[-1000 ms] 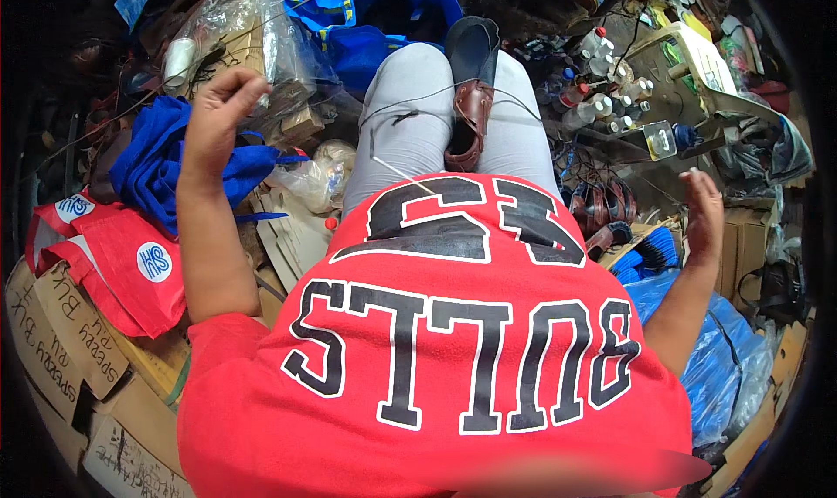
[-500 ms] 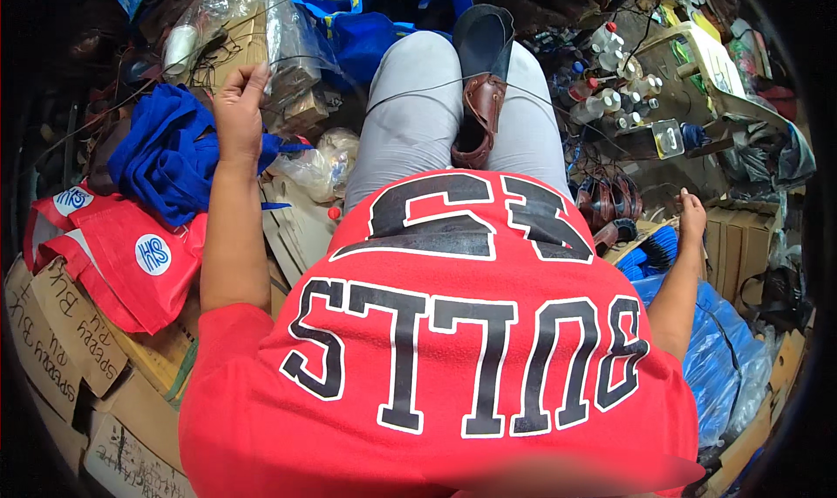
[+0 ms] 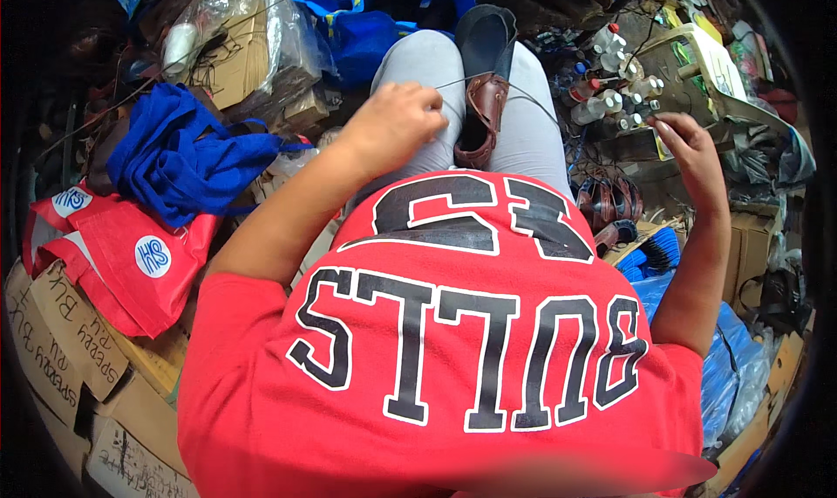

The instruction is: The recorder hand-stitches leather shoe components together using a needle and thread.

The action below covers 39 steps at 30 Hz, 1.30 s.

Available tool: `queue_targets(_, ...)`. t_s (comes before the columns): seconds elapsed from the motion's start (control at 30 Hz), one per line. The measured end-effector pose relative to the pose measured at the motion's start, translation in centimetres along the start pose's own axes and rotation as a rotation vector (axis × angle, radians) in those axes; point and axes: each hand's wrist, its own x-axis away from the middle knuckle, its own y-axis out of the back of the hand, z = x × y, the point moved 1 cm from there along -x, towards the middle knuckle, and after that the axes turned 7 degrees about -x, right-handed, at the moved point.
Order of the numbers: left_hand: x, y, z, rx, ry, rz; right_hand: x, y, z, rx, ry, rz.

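A brown leather shoe [image 3: 485, 97] with a dark upper end stands between my knees, pinched by my thighs in grey trousers [image 3: 418, 66]. A thin dark thread [image 3: 534, 102] runs out of both sides of it, across my thighs. Over my left thigh, my left hand [image 3: 397, 125] is closed, with the thread leading from its fingers to the shoe. Out to the right, near the plastic bottles, my right hand [image 3: 693, 153] is raised with thumb and fingertips pressed together. Whatever those fingertips hold is too fine to make out.
On the left lie a blue cloth [image 3: 174, 153], a red bag [image 3: 131, 262] and cardboard boxes [image 3: 70, 341]. Blue bags [image 3: 375, 36] fill the space ahead. Several bottles [image 3: 606, 101], brown shoes [image 3: 609, 200] and blue plastic sheeting [image 3: 711, 358] crowd the right.
My left hand has swung in from the far left to over my left thigh. My right hand has risen and moved slightly forward. The shoe stays between my knees.
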Motion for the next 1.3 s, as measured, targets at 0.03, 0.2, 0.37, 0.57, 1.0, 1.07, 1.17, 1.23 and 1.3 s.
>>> queue_targets(0.03,-0.4,-0.1,0.2,-0.001,-0.008,-0.007,-0.1,-0.7,2.9,0.075,0.055,0.04)
queue_targets(0.2,-2.5,2.2,1.6,0.641,0.494,-0.098,-0.4,-4.4,13.2,0.248,0.432,0.215)
queue_targets(0.37,-8.9,7.7,-0.9,1.55,0.211,-0.234,-1.7,-7.5,18.1,0.321,0.716,0.344)
queue_targets(0.57,-6.9,7.1,0.0,1.784,0.203,-0.064,-0.8,1.0,15.1,0.223,0.614,-0.118)
queue_targets(1.0,-2.2,1.7,3.4,1.249,0.504,0.14,5.3,9.0,-8.4,0.231,-0.337,-0.149)
queue_targets(1.07,-2.2,0.9,2.9,1.188,0.556,0.174,3.0,2.5,-1.8,1.028,-0.471,-0.076)
queue_targets(1.17,-4.6,0.7,0.5,1.197,0.453,0.124,0.3,-4.5,-0.2,0.38,0.162,-0.073)
queue_targets(1.23,-5.1,0.3,-0.5,1.243,0.447,0.098,-1.6,-11.4,2.7,-0.172,0.15,0.113)
queue_targets(1.3,-5.6,-0.2,-1.2,1.356,0.402,0.028,-2.4,-15.8,4.6,-0.382,0.19,0.206)
